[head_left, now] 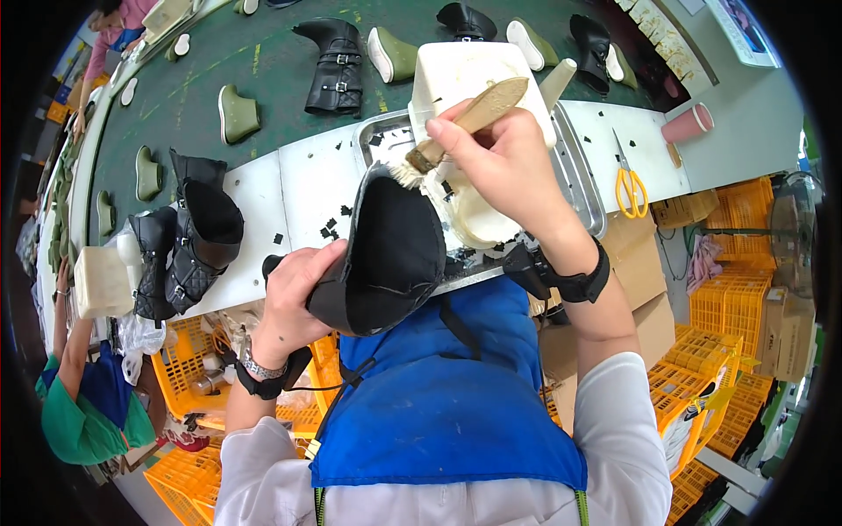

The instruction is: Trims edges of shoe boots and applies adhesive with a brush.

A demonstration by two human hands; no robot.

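Note:
My left hand [296, 296] is closed around the side of a black boot [399, 250], whose wide opening faces up toward me. In my right hand [504, 167] is a flat wooden-handled brush [493, 103]; its pale, coated bristles touch or nearly touch the boot's far rim. Beneath the brush, a white tub [478, 70] with a cut-open side stands in a metal tray [583, 180]. Pale paste [474, 215] shows in the tub's opening. Small black scraps lie in the tray and on the white ledge. What the boot's underside rests on is hidden.
Black buckled boots [206, 228] stand at the left, beside another white container [101, 280]. More black boots and olive boots [237, 114] sit on the green conveyor [281, 53]. Yellow-handled scissors [630, 188] and a pink cup [688, 123] lie at the right. A co-worker in green [96, 403] is at the left.

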